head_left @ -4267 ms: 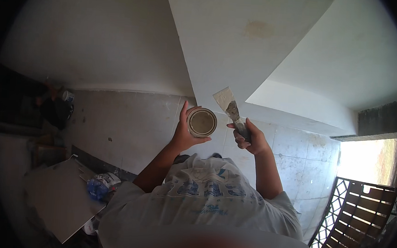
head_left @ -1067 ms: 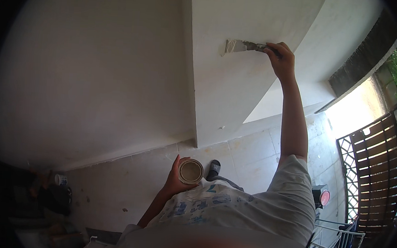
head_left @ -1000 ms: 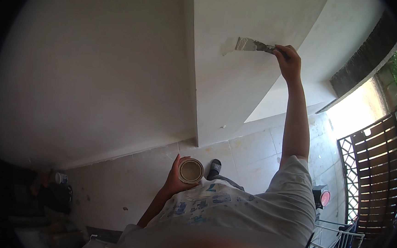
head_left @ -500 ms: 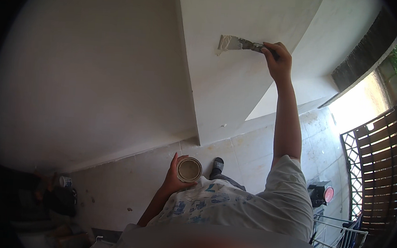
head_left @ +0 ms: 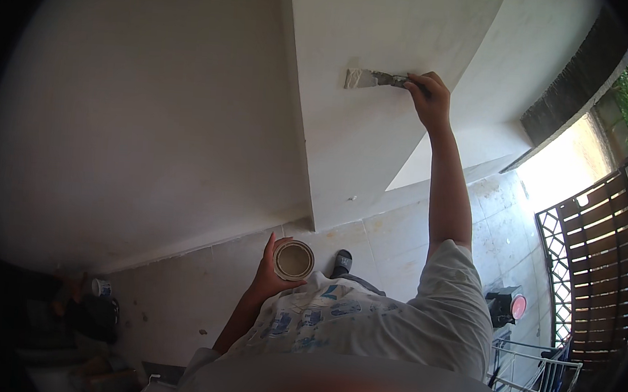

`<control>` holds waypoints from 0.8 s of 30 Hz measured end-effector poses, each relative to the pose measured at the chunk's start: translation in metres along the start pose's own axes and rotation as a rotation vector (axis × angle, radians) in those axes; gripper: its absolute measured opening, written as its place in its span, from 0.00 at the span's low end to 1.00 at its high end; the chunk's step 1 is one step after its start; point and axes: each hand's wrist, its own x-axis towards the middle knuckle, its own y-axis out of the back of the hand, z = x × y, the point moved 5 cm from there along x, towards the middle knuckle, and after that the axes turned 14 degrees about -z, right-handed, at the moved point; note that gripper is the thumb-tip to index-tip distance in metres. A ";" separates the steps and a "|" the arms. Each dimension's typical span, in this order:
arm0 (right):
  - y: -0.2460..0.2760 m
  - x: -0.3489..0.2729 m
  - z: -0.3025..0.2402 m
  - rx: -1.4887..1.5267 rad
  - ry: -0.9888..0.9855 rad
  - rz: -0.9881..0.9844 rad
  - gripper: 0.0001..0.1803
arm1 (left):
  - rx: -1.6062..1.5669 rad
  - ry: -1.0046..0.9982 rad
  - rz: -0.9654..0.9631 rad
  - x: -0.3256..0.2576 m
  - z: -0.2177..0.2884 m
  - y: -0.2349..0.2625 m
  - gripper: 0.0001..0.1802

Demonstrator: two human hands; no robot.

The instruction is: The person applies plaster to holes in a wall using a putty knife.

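With my right arm stretched out, my right hand [head_left: 431, 100] is closed on the handle of a putty knife [head_left: 391, 80]. Its broad blade lies on or very close to the white wall [head_left: 354, 140], and pale filler is smeared across the blade's end. Down by my waist, my left hand [head_left: 271, 269] is wrapped round an open round can [head_left: 294, 259]. The can's mouth faces up, and something beige shows inside it.
Below is a stained tiled floor [head_left: 391, 234]. To the right stand a slatted brown gate [head_left: 600, 267], a white wire rack [head_left: 535, 372] and a black object with a red round face [head_left: 517, 307]. A white container [head_left: 101, 287] sits among dark items at left.
My right hand and the putty knife have moved a little down the wall, leaving a damp-looking patch above the blade. The can in my left hand has shifted slightly left and up.
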 end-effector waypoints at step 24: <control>0.010 -0.059 0.070 0.229 -0.225 0.196 0.10 | 0.045 -0.003 0.044 -0.067 0.012 -0.004 0.84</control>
